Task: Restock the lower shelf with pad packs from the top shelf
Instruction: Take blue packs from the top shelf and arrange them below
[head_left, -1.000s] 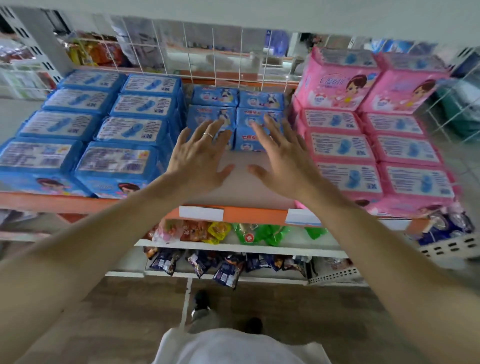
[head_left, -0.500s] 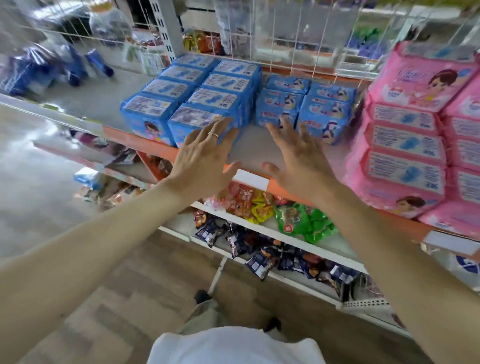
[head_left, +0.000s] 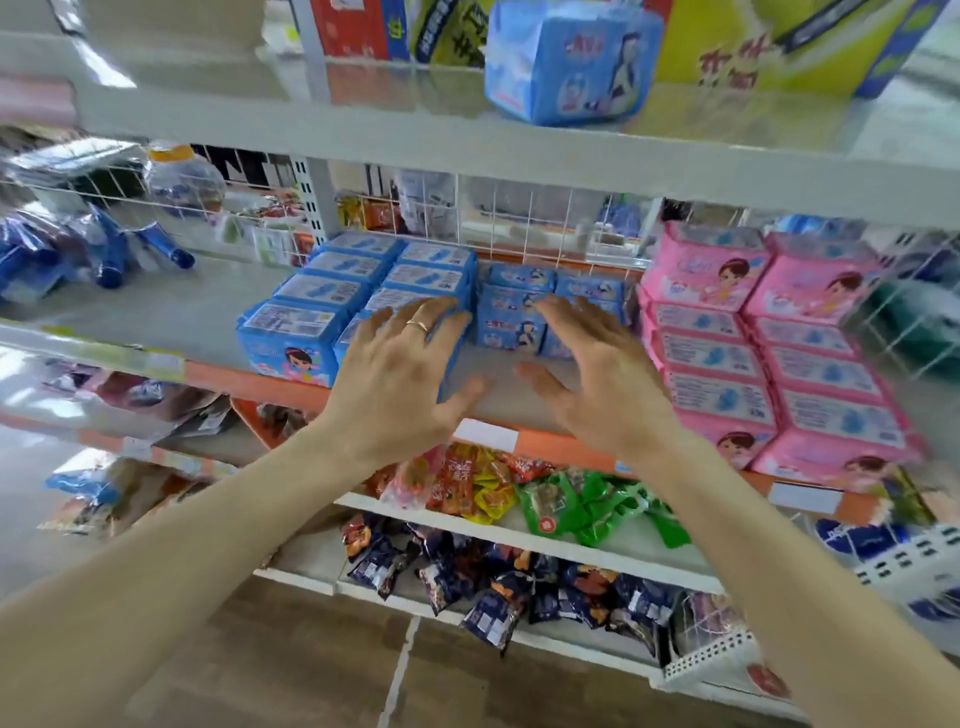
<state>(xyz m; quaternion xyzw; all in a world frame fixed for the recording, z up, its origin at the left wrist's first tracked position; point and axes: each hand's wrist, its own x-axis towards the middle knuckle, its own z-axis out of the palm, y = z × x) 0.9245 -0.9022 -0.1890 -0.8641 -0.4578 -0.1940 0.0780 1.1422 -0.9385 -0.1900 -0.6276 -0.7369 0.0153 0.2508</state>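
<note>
Resting on top shelf (head_left: 363, 130), blue pad pack (head_left: 571, 67) (cartoon figure printed)

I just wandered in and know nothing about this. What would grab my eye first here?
Two bare arms reach in from below, the left hand and right hand spread open over a bare gap on the orange-edged shelf. To its left stand blue pad packs, to its right bright pink pad packs. One blue pack sits on the top shelf above.
</note>
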